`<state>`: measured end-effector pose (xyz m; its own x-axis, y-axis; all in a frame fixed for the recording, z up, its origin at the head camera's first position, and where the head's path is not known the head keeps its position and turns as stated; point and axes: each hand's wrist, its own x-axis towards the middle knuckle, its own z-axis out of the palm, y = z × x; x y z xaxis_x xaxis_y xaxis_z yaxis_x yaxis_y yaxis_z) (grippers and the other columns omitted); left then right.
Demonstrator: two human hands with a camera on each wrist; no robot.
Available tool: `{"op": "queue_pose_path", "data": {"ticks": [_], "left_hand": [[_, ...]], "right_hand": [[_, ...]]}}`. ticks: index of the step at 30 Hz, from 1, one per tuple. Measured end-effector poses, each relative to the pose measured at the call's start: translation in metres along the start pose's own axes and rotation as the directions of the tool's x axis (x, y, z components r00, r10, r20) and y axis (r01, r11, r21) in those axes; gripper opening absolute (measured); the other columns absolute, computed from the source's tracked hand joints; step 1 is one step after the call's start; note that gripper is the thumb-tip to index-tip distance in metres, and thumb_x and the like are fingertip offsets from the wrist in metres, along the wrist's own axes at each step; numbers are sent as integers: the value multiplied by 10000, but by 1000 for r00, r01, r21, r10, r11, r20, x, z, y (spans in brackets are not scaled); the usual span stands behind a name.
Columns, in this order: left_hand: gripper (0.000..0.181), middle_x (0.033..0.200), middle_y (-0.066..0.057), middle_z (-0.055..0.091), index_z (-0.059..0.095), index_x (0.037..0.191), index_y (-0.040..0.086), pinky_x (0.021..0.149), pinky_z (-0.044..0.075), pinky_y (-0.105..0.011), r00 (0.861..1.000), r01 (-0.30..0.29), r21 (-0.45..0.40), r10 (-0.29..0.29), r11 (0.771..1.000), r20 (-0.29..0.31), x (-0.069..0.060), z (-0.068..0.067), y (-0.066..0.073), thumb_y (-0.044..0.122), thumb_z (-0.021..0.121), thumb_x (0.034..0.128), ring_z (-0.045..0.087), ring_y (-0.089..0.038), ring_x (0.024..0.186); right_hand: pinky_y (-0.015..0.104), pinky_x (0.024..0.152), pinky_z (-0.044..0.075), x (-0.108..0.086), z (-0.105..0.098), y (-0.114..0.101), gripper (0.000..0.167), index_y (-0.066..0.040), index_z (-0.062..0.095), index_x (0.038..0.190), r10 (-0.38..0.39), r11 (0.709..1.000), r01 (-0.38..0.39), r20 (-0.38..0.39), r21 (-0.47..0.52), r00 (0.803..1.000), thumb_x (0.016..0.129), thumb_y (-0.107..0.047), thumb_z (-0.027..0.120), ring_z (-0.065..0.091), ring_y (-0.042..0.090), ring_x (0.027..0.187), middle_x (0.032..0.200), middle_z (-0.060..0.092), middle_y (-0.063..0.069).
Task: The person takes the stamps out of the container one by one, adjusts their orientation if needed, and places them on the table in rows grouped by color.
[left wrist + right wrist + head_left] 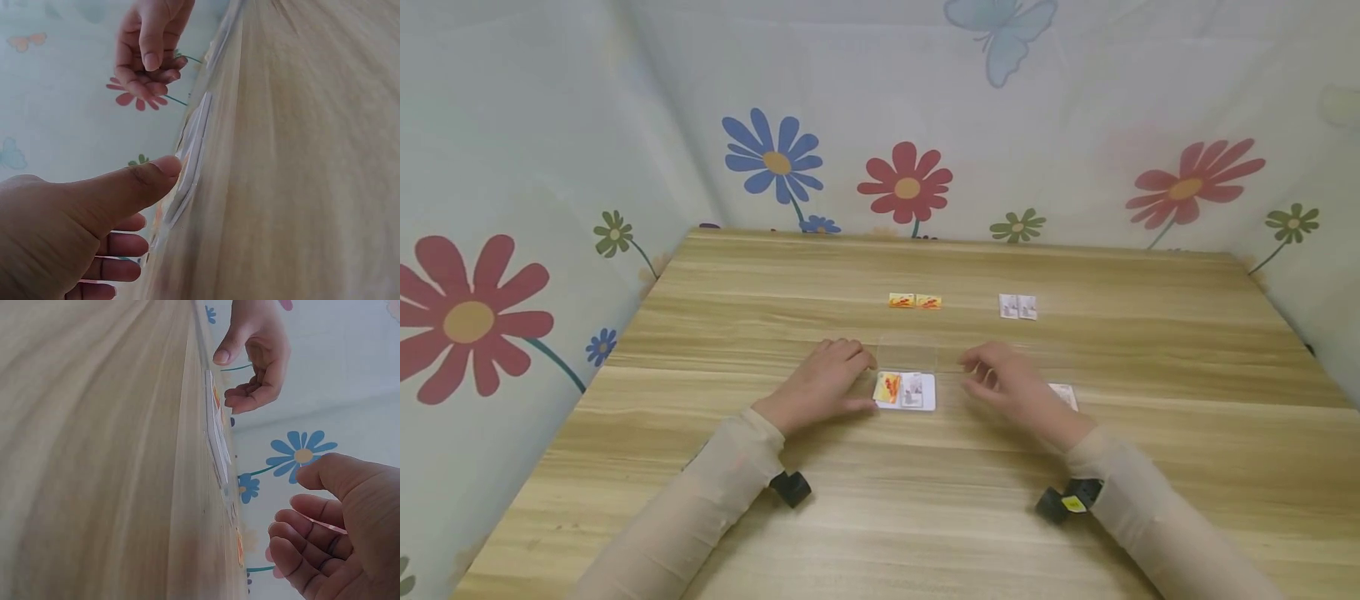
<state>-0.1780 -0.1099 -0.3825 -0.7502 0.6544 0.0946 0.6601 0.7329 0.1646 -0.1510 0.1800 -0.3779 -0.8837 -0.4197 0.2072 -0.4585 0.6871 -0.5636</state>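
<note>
A small clear plastic case [907, 354] lies with its lid raised away from me in the head view. Its white base [928, 392] holds an orange-yellow card [887, 387] and a pale printed card [912, 390], side by side. At its left edge is my left hand [823, 379], thumb and fingers spread around that side without gripping; whether the tips touch it I cannot tell. My right hand [1011, 387] hovers to the right of the case, fingers loosely bent, holding nothing. Another pale card [1064, 395] lies partly hidden behind the right hand.
Farther back on the wooden table [775, 275] lie two orange-yellow cards [915, 302] in a row. Two pale cards [1018, 307] lie to their right. A flowered curtain [1037, 125] hangs behind the table's far edge.
</note>
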Motion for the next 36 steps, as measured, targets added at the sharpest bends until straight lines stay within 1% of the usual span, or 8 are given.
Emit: {"op": "queue_pose_path", "data": {"ticks": [4, 6, 9, 14, 21, 30, 36], "left_hand": [[557, 1125, -47, 623, 627, 1145, 88, 1026, 415, -407, 1000, 8, -3, -8, 1000, 3, -1, 4, -1, 494, 736, 781, 551, -233, 1105], [559, 1123, -46, 625, 627, 1140, 87, 1022, 417, -405, 1000, 3, 2, -3, 1000, -2, -2, 7, -2, 503, 732, 781, 553, -233, 1101], [554, 1110, -51, 627, 632, 1126, 84, 1016, 419, -411, 1000, -10, -4, 10, 1000, -19, -2, 10, -3, 497, 741, 774, 558, -242, 1090], [552, 1091, -50, 620, 636, 1124, 84, 1013, 416, -409, 999, -25, -22, 24, 999, -44, -1, 12, -3, 488, 751, 766, 558, -240, 1069], [564, 1095, -51, 615, 635, 1143, 90, 1024, 410, -412, 998, -14, -29, 12, 999, -54, 0, 15, -3, 498, 743, 769, 553, -235, 1063], [563, 1083, -31, 606, 632, 1144, 101, 1025, 407, -403, 997, -11, -68, 6, 998, -75, 0, 20, -6, 505, 744, 768, 542, -210, 1043], [564, 1082, -34, 603, 625, 1146, 96, 1032, 402, -416, 997, -9, -85, 3, 996, -75, 1, 21, -6, 492, 752, 764, 538, -212, 1045]], "right_hand": [[292, 710, 529, 3, 3, -4, 239, -10, 635, 1085, -2, 1000, 2, 18, 8, 1000, 876, -122, 665, 582, 166, 823, 956, 640, 83], [293, 721, 526, 5, 5, -6, 247, -16, 633, 1098, 3, 1000, -4, 29, 19, 1000, 881, -132, 658, 580, 164, 835, 971, 640, 81], [299, 736, 527, 7, 7, -8, 252, -25, 631, 1110, 7, 999, -9, 42, 34, 999, 889, -145, 654, 577, 157, 849, 991, 641, 78], [303, 729, 536, 10, 11, -11, 241, -18, 630, 1099, -21, 998, 19, 41, 54, 999, 883, -123, 657, 590, 161, 839, 985, 645, 89], [275, 719, 520, 18, 17, -18, 225, -29, 640, 1072, -38, 998, 35, 58, 49, 998, 881, -146, 665, 589, 151, 828, 966, 646, 74], [274, 746, 511, 30, 24, -28, 238, -38, 640, 1079, -19, 997, 11, 111, 74, 994, 887, -178, 656, 581, 150, 843, 980, 651, 68], [261, 740, 507, 36, 31, -30, 236, -32, 633, 1089, -32, 997, 22, 137, 77, 990, 893, -164, 647, 586, 154, 849, 992, 652, 81]]}}
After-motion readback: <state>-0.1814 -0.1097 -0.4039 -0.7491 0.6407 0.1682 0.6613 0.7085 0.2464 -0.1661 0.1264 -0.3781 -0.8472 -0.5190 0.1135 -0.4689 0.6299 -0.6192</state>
